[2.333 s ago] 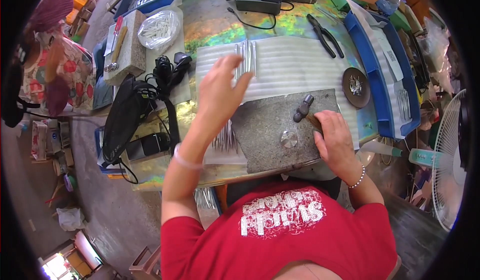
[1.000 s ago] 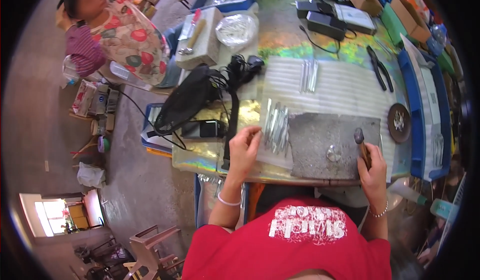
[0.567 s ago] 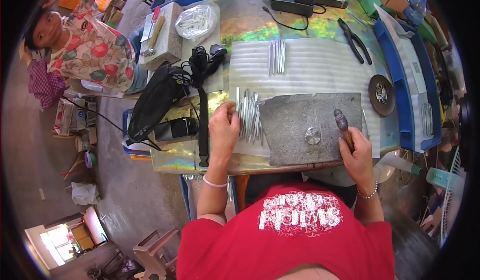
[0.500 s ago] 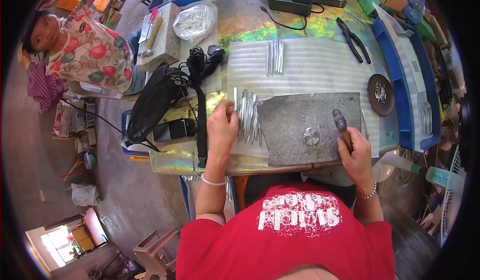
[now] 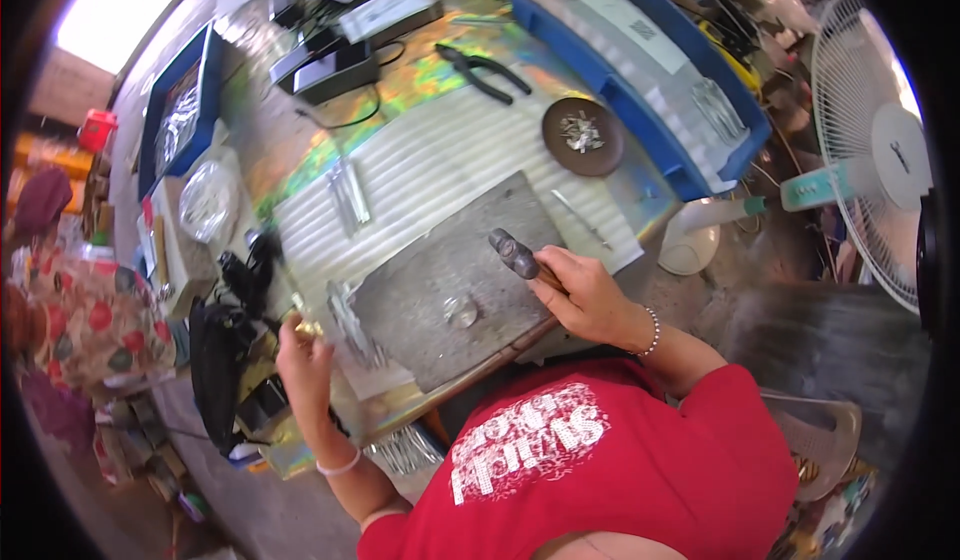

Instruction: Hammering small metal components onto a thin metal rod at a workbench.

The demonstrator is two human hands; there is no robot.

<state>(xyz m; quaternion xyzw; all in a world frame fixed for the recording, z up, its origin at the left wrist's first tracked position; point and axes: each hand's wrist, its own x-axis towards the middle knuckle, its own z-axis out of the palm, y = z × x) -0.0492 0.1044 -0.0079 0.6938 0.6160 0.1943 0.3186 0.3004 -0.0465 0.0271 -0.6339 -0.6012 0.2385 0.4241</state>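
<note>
My right hand [image 5: 595, 302] is closed round the handle of a small hammer [image 5: 514, 254], whose head is over the right part of a grey stone slab [image 5: 420, 270]. A round shiny metal disc [image 5: 461, 311] lies on the slab near its front edge. Left of the slab, my left hand [image 5: 305, 365] pinches a thin silvery metal strip [image 5: 297, 302], its tip showing above the fingers. Between that hand and the slab lies a loose pile of metal strips [image 5: 352, 328], slightly blurred. Farther back, several more strips [image 5: 348, 198] lie side by side on a white foam sheet [image 5: 430, 155].
Black-handled pliers [image 5: 487, 72] and a brown dish [image 5: 558, 148] of small metal bits lie behind the slab. A blue tray [image 5: 625, 110] stands at the back right, a fan [image 5: 870, 150] beyond it. Black bag [image 5: 215, 370] at left; another person [image 5: 90, 320] sits far left.
The view has swung to the right, so the table appears rotated and the fan has come into sight. Both hands keep their grips, the left beside the strip pile and the hammer above the slab.
</note>
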